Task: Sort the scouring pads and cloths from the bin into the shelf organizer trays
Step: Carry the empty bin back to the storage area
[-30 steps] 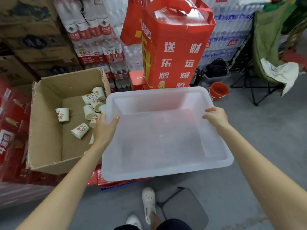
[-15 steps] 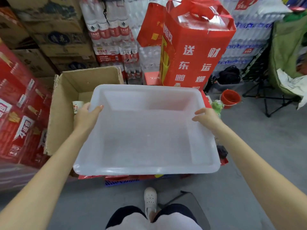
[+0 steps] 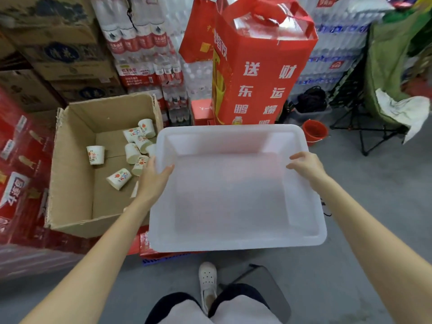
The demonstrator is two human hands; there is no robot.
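Observation:
A white translucent plastic bin (image 3: 236,247) is held level in front of me, and nothing lies inside it. My left hand (image 3: 153,183) grips its left rim, thumb over the edge. My right hand (image 3: 307,167) grips the right rim with curled fingers. The bin hovers over red cartons (image 3: 145,244) on the floor. No scouring pads, cloths or shelf organizer trays are in view.
An open cardboard box (image 3: 70,183) with several paper cups (image 3: 95,155) sits left of the bin. Behind it stand a tall red gift carton (image 3: 264,78) and stacked water bottles. A red bucket (image 3: 314,132) and a green folding chair (image 3: 388,66) are to the right. My white shoe (image 3: 207,282) is below.
The bin, which half a second ago covered much of the cardboard box, has shifted back to the right, so the cups show again. Both hands keep their grip.

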